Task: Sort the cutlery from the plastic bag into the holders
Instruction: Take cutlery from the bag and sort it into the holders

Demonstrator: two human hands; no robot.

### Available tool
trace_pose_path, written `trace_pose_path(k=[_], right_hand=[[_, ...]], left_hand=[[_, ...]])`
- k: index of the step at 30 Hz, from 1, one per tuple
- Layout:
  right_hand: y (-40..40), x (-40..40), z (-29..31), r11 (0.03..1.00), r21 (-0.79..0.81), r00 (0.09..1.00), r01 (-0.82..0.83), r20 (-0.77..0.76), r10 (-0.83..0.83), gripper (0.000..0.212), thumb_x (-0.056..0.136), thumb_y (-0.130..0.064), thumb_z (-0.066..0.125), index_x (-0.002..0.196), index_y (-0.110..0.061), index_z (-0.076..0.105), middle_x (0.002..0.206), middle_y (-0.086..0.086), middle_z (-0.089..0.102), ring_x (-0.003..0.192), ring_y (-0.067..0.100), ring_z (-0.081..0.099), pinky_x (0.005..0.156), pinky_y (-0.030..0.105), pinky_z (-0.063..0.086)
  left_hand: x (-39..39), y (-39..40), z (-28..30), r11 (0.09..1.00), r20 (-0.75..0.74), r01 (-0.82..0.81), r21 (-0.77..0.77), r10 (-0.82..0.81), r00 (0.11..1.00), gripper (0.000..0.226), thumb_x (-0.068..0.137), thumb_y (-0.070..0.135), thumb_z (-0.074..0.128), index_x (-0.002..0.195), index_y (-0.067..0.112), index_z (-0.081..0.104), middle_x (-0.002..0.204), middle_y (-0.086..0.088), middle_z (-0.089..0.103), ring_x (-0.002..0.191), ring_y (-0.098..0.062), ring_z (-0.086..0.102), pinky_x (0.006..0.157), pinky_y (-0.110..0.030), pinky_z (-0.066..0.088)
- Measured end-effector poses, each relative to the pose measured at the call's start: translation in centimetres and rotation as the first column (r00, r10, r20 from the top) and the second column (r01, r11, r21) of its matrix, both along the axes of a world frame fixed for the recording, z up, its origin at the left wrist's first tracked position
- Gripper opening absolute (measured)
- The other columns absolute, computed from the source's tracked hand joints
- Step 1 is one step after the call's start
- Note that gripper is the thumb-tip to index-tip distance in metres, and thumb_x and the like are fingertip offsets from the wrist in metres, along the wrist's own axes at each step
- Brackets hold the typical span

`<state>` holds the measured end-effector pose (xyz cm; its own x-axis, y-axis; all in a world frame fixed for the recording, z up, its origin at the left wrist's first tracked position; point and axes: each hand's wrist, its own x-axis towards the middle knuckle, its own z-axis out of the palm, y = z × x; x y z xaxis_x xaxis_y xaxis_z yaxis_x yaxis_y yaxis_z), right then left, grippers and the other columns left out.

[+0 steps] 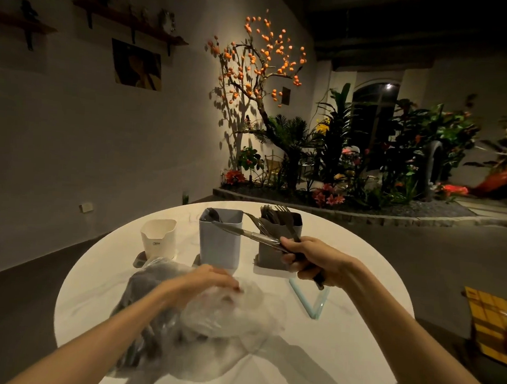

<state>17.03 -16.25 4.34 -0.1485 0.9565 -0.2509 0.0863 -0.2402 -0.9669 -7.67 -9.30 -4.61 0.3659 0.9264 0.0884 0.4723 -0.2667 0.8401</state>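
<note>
A crumpled clear plastic bag (233, 312) lies on the round white table (340, 354), with dark cutlery showing through its left side. My left hand (208, 281) rests on top of the bag, fingers pressing into the plastic. My right hand (310, 259) grips a bundle of cutlery (244, 231) whose heads point left and up, over the holders. Three holders stand at the table's far side: a small white one (158, 237), a light blue one (219, 240) with a utensil inside, and a grey one (272, 252) holding several forks.
A pale blue V-shaped strip (309, 302) lies on the table right of the bag. A planted garden bed with an orange-fruited tree (260, 61) stands beyond the table. A yellow patterned object (490, 325) sits at the right edge.
</note>
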Motion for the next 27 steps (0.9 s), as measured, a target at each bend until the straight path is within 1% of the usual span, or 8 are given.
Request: trace_pose_path(k=[2,4,8,13,17,20,24,27], right_hand=[[0.6,-0.6,-1.2,0.999,0.038,0.999,0.008,-0.052,-0.006,0.023,0.107,-0.03,0.044,0.095,-0.011,0.048,0.068,0.0,0.044,0.053,0.007,0.028,0.039,0.015,0.023],[1.1,-1.4,-2.6,0.997,0.073,0.997,0.022,-0.075,-0.016,0.023,0.107,-0.03,0.043,0.094,-0.011,0.048,0.067,-0.001,0.045,0.053,0.008,0.029,0.039,0.015,0.024],[3.3,-3.5,-6.4,0.988,0.151,0.994,0.041,-0.102,-0.026,0.026,0.106,-0.035,0.043,0.097,-0.011,0.047,0.068,-0.004,0.044,0.053,0.009,0.029,0.043,0.02,0.022],[6.0,-6.7,-9.3,0.992,0.119,0.97,0.044,-0.244,-0.014,0.038,0.099,-0.052,0.051,0.092,-0.015,0.044,0.068,-0.002,0.044,0.053,0.009,0.027,0.041,0.019,0.022],[8.1,-7.0,-10.0,0.994,0.052,0.943,0.099,-0.325,-0.077,0.058,0.084,-0.069,0.055,0.087,-0.012,0.052,0.067,0.002,0.05,0.049,0.009,0.034,0.04,0.019,0.025],[9.4,-6.3,-10.8,0.989,0.043,0.94,0.143,-0.32,-0.122,0.071,0.078,-0.076,0.05,0.092,-0.006,0.058,0.066,0.006,0.055,0.048,0.012,0.043,0.041,0.02,0.034],[10.5,-6.1,-12.0,0.973,0.079,0.925,0.218,-0.335,-0.18,0.065,0.091,-0.068,0.045,0.098,-0.005,0.06,0.069,0.008,0.057,0.048,0.013,0.048,0.04,0.021,0.039],[10.8,-6.1,-12.2,0.966,0.146,0.948,0.215,-0.271,-0.17,0.055,0.094,-0.064,0.045,0.1,-0.011,0.058,0.073,0.003,0.054,0.052,0.01,0.041,0.045,0.022,0.03]], left_hand=[[1.0,0.2,0.0,0.975,-0.11,0.202,-0.095,-0.212,0.971,0.033,0.098,0.008,0.062,0.131,0.003,0.064,0.134,0.014,0.065,0.13,-0.013,0.057,0.107,-0.028,0.047],[0.4,0.6,0.3,0.828,-0.065,0.47,-0.306,-0.511,0.857,0.033,0.093,0.011,0.07,0.126,0.007,0.069,0.123,0.005,0.072,0.121,-0.019,0.064,0.102,-0.033,0.053],[1.5,1.9,2.0,0.899,0.484,0.351,-0.261,-0.193,0.854,0.057,0.085,0.046,0.07,0.129,0.01,0.065,0.126,-0.008,0.07,0.12,-0.023,0.064,0.106,-0.045,0.049],[4.8,4.3,2.3,0.91,0.644,0.257,-0.327,0.016,0.765,0.051,0.098,0.046,0.057,0.123,0.003,0.068,0.119,-0.016,0.072,0.112,-0.03,0.069,0.094,-0.04,0.053],[6.0,6.5,1.4,0.911,0.683,0.218,-0.35,0.089,0.725,0.043,0.102,0.041,0.05,0.109,0.003,0.069,0.109,-0.02,0.074,0.107,-0.032,0.071,0.102,-0.046,0.052],[6.1,8.4,0.3,0.91,0.682,0.268,-0.317,0.023,0.731,0.041,0.105,0.036,0.046,0.122,0.007,0.069,0.122,-0.019,0.07,0.119,-0.034,0.065,0.111,-0.052,0.044],[6.4,9.5,-0.4,0.892,0.652,0.336,-0.302,-0.064,0.756,0.036,0.106,0.027,0.042,0.128,0.013,0.068,0.126,-0.01,0.07,0.122,-0.027,0.063,0.091,-0.033,0.055],[6.5,10.5,-0.4,0.883,0.626,0.383,-0.272,-0.14,0.767,0.036,0.106,0.025,0.043,0.13,0.009,0.064,0.127,-0.009,0.07,0.123,-0.025,0.063,0.102,-0.036,0.048]])
